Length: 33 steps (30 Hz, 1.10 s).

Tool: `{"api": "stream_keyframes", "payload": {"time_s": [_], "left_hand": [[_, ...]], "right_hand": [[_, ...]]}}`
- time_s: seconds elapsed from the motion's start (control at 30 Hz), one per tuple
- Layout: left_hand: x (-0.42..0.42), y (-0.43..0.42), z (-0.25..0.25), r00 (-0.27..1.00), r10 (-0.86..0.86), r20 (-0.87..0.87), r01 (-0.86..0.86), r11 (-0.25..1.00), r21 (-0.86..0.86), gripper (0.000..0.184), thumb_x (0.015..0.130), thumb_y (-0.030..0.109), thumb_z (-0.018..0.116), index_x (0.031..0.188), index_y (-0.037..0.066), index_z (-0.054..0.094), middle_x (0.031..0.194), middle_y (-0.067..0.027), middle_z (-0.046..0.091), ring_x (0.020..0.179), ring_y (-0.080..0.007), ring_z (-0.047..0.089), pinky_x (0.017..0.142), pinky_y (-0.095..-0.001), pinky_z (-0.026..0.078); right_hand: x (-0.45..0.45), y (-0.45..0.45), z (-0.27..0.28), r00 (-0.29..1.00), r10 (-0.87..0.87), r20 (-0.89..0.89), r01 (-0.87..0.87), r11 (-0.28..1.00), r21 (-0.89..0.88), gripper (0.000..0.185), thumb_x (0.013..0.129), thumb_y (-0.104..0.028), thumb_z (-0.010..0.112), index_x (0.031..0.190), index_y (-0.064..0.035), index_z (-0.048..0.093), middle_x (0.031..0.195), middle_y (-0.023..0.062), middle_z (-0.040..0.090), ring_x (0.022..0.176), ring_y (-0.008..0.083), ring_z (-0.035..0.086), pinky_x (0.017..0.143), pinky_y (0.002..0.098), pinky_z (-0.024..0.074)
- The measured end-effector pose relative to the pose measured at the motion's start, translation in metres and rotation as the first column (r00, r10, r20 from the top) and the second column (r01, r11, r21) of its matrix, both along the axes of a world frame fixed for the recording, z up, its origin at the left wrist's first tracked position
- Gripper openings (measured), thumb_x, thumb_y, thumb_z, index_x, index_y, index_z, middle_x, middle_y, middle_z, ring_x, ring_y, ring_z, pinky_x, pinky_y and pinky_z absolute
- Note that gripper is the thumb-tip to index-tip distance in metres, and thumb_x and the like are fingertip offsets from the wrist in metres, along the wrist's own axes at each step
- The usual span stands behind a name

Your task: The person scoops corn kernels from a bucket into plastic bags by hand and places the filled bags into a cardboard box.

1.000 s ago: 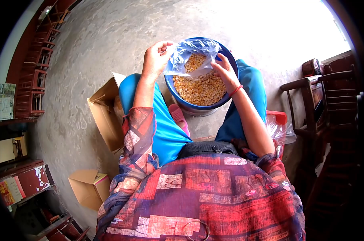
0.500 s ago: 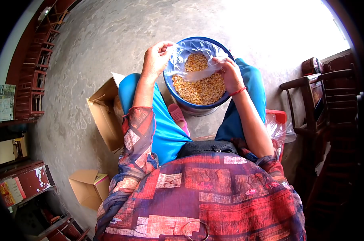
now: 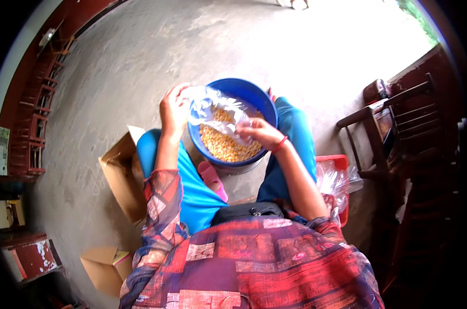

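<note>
Head view, crinkled plastic bag (image 3: 219,109), yellow kernels (image 3: 227,148), round bucket (image 3: 254,95)

The left hand (image 3: 173,110) near the left rim and the right hand (image 3: 261,133) over the right rim pinch a clear plastic bag (image 3: 208,109) above a round blue bucket (image 3: 254,96) holding yellow corn kernels (image 3: 224,148). On the grey concrete floor (image 3: 109,82), a brown cardboard box (image 3: 121,181) stands left, a red plastic tray (image 3: 341,162) right.
</note>
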<state>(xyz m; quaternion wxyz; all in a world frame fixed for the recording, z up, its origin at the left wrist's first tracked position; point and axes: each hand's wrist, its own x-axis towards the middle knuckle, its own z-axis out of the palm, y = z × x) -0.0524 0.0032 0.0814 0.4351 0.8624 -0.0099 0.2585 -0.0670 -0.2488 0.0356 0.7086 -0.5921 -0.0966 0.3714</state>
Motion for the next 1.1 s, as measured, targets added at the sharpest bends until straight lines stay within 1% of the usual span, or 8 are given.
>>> {"api": "stream_keyframes", "payload": {"time_s": [0.13, 0.23, 0.4, 0.53, 0.7, 0.87, 0.97, 1.1], "left_hand": [[-0.011, -0.006, 0.031, 0.973, 0.147, 0.18, -0.158, 0.986, 0.049, 0.042, 0.066, -0.012, 0.044, 0.1, 0.005, 0.061, 0.082, -0.0075, 0.053, 0.07, -0.0161, 0.055, 0.062, -0.0263, 0.046], [-0.009, -0.005, 0.031, 0.96, 0.249, 0.126, -0.203, 0.932, -0.299, 0.046, 0.072, -0.011, 0.047, 0.113, 0.008, 0.053, 0.087, -0.0017, 0.048, 0.067, -0.0066, 0.047, 0.055, -0.0219, 0.041], [0.001, 0.029, -0.01, 0.966, -0.133, -0.22, -0.086, 0.639, -0.764, 0.024, 0.085, 0.012, 0.05, 0.108, 0.004, 0.054, 0.076, -0.0028, 0.058, 0.061, -0.0082, 0.053, 0.053, -0.0203, 0.042], [-0.006, 0.008, 0.01, 0.971, -0.16, -0.179, -0.028, 0.665, -0.746, 0.029, 0.09, 0.019, 0.04, 0.111, 0.005, 0.053, 0.069, -0.0034, 0.059, 0.06, -0.009, 0.053, 0.056, -0.0195, 0.042], [-0.007, 0.009, 0.018, 0.943, -0.241, -0.228, -0.035, 0.612, -0.79, 0.029, 0.088, 0.015, 0.041, 0.111, 0.003, 0.053, 0.061, -0.0019, 0.055, 0.053, -0.007, 0.049, 0.05, -0.0184, 0.039], [-0.01, 0.007, 0.025, 0.948, -0.294, -0.122, 0.059, 0.538, -0.841, 0.03, 0.082, 0.007, 0.044, 0.11, 0.002, 0.053, 0.059, 0.0002, 0.051, 0.051, -0.004, 0.044, 0.047, -0.0149, 0.035], [-0.009, 0.008, 0.025, 0.976, -0.175, -0.131, 0.002, 0.607, -0.795, 0.034, 0.079, 0.006, 0.044, 0.111, 0.002, 0.052, 0.064, -0.0007, 0.055, 0.053, -0.0035, 0.044, 0.048, -0.0146, 0.035], [-0.007, 0.006, 0.029, 0.974, -0.225, -0.035, 0.08, 0.481, -0.873, 0.043, 0.077, 0.002, 0.041, 0.12, 0.002, 0.048, 0.081, -0.006, 0.061, 0.063, -0.0046, 0.048, 0.06, -0.0149, 0.04]], "right_hand": [[-0.003, 0.006, -0.007, 1.0, 0.013, 0.015, -0.015, 0.986, 0.165, 0.016, 0.082, -0.01, 0.056, 0.093, 0.0004, 0.059, 0.077, 0.006, 0.063, 0.072, 0.0131, 0.06, 0.069, 0.0258, 0.0481], [-0.003, 0.005, -0.008, 0.988, 0.147, 0.052, -0.152, 0.98, 0.129, 0.015, 0.083, -0.008, 0.052, 0.092, 0.0002, 0.059, 0.078, 0.0053, 0.062, 0.071, 0.0127, 0.06, 0.068, 0.0258, 0.0479], [-0.007, 0.01, -0.017, 0.986, 0.158, 0.06, -0.168, 0.956, 0.239, 0.013, 0.078, -0.001, 0.051, 0.086, -0.0001, 0.062, 0.083, 0.0055, 0.063, 0.08, 0.0126, 0.059, 0.076, 0.0235, 0.0452], [-0.005, 0.006, 0.004, 1.0, -0.001, -0.025, 0.012, 0.9, 0.436, 0.017, 0.078, -0.006, 0.053, 0.093, -0.002, 0.061, 0.075, 0.0053, 0.062, 0.077, 0.0149, 0.059, 0.078, 0.0266, 0.0448], [-0.009, -0.002, 0.016, 0.994, -0.016, -0.104, 0.058, 0.908, 0.415, 0.04, 0.078, -0.018, 0.06, 0.114, -0.0013, 0.051, 0.06, -0.0022, 0.048, 0.053, 0.0065, 0.048, 0.056, 0.0213, 0.0438], [-0.005, -0.003, 0.02, 0.993, -0.105, -0.045, 0.114, 0.874, 0.473, 0.049, 0.081, -0.012, 0.056, 0.126, -0.0048, 0.039, 0.071, 0.0048, 0.056, 0.051, 0.0067, 0.047, 0.048, 0.0172, 0.0372], [0.0, -0.003, 0.015, 0.972, -0.23, -0.049, 0.223, 0.837, 0.5, 0.054, 0.08, -0.009, 0.053, 0.131, -0.0074, 0.033, 0.079, 0.0087, 0.059, 0.051, 0.0066, 0.048, 0.049, 0.016, 0.0376], [0.003, -0.004, 0.013, 0.947, -0.312, -0.079, 0.312, 0.825, 0.471, 0.052, 0.082, -0.012, 0.053, 0.13, -0.0057, 0.033, 0.08, 0.0093, 0.061, 0.053, 0.0061, 0.049, 0.05, 0.0173, 0.04]]}}
